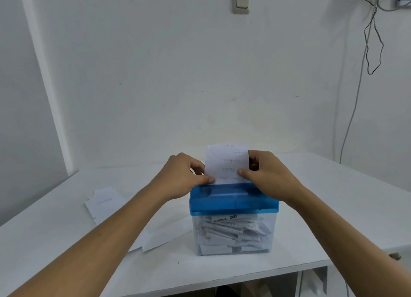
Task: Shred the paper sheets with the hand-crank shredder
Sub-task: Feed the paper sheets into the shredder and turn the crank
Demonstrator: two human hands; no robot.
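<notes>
Leave the spare sheets [104, 204] lying flat on the table [333, 196], left of the shredder [255, 204]. Pinching the paper [226, 163] by its left edge with the left hand [182, 176], thumb in front, fingers curled behind. Standing upright in the slot of the blue lid [222, 196], bottom edge just entering, above a clear bin [233, 236] holding shreds. Pinching the right edge likewise with the right hand [266, 176]. Hold both edges level to feed it square, not skewed; press down lightly until caught by the cutters. Cannot see the crank, probably hidden behind the right hand. Free one hand for cranking only once caught.
</notes>
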